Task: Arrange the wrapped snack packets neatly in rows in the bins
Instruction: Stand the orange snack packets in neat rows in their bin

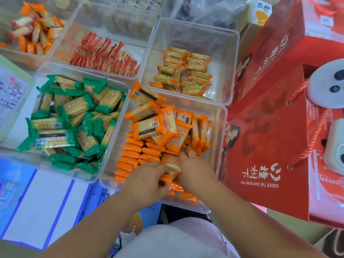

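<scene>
The person's bare forearms (104, 211) reach up from the bottom edge into the nearest clear plastic bin (222, 127). The left hand (147, 180) curls round a few orange-wrapped cracker packets (149, 127) at the bin's near end. The right hand (195, 170) is dug fingers-first among them, and its grip cannot be told. A row stands on edge along the left wall (tidy so far), but a loose heap lies beyond it. Tugging from beneath could slide that heap onto the row, and the overhanging packet (145, 94) at the far rim may drop out.
</scene>
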Motion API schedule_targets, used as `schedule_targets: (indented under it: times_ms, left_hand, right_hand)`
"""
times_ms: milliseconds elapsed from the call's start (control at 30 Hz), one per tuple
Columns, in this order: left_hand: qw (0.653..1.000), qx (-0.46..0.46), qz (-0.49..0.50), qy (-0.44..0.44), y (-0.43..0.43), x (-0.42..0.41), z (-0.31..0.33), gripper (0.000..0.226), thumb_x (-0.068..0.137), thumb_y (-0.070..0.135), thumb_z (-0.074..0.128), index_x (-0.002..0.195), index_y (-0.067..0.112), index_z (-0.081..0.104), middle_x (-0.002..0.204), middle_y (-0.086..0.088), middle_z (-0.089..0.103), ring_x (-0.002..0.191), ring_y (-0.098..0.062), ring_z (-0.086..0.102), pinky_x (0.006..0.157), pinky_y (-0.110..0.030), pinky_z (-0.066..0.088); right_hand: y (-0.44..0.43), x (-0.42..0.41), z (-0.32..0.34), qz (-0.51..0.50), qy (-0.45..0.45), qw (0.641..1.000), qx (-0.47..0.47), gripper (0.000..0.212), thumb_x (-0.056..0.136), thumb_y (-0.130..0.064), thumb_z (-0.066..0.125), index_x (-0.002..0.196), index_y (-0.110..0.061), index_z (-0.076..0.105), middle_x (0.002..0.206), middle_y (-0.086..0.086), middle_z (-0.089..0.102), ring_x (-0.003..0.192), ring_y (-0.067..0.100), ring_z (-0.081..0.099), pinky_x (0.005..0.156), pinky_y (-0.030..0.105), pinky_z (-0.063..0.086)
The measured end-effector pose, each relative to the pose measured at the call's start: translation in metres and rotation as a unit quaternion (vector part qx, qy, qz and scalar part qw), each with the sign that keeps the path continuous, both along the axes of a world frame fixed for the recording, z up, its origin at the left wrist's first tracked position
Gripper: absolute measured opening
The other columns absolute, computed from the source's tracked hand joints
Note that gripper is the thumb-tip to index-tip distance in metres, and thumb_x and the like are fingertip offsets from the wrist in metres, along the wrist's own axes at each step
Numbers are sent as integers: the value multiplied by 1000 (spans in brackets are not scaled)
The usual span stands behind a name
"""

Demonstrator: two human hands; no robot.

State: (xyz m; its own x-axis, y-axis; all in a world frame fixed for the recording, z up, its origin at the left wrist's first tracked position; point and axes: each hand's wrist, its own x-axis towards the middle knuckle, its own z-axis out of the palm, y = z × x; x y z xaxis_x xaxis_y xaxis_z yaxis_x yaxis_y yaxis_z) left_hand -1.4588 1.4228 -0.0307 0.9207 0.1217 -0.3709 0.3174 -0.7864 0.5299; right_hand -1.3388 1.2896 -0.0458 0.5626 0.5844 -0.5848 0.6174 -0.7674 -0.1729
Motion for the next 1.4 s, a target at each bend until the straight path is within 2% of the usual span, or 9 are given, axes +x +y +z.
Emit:
schedule_targets:
  times_ms: [200,300,400,567,667,833,1000,1200,1400]
  left_hand:
    - [999,37,-23,15,-5,6,1,48,75,51,71,121,39,63,107,11,65,97,-15,61,76,-31,50]
    - [995,72,-63,38,-5,13,1,41,82,46,70,122,37,62,111,8,67,98,-17,62,74,-29,48]
    - [988,98,-106,50,-4,19,4,35,88,41,66,122,37,61,112,8,67,99,-19,63,74,-31,47]
    - [972,140,-165,87,0,27,12,24,92,12,53,106,27,65,104,1,63,92,-23,61,66,-32,42]
    - [965,160,-186,98,1,26,12,24,96,11,50,105,28,63,103,1,62,92,-23,61,65,-32,41]
    - [971,133,-164,114,3,22,6,40,95,9,49,128,30,53,107,0,61,92,-24,61,66,-35,46]
    - [985,110,-107,80,2,8,-4,48,87,9,54,127,27,34,80,7,51,61,-18,46,48,-32,29]
    - [993,71,-79,48,5,0,-10,50,87,10,54,130,35,50,115,6,61,91,-22,62,65,-36,45]
    - [999,34,-14,-22,4,-11,-11,37,89,25,58,126,29,62,122,8,54,91,-22,61,67,-36,49]
  right_hand:
    - [-1,0,0,-44,14,999,5,84,90,-17,64,157,-15,15,138,15,37,115,33,57,89,41,55]
    - [-6,-3,11,15,5,1000,-3,88,87,-9,63,159,-18,13,128,19,46,107,35,58,73,39,49]
    - [-12,-6,23,46,-10,998,33,76,85,-8,62,151,-25,28,115,11,55,105,34,55,68,39,47]
    - [-21,-5,37,-14,3,993,116,60,82,-14,64,139,-21,47,117,8,52,109,31,51,73,32,37]
    - [-23,-7,41,8,-8,998,60,38,89,-26,64,124,-19,52,113,7,55,103,30,58,70,33,40]
    - [-18,-9,43,74,-15,997,-10,38,88,-2,55,124,-13,49,105,13,55,97,34,57,64,38,36]
    - [-18,-12,36,12,7,997,77,46,86,-14,68,128,-20,50,115,6,43,103,28,52,70,35,42]
    - [-13,-14,31,-60,-15,963,263,35,91,-21,68,125,-18,62,117,4,57,105,23,56,83,31,47]
    - [3,-14,18,-11,28,961,276,22,92,-22,65,114,-22,71,109,1,61,104,20,57,84,28,44]
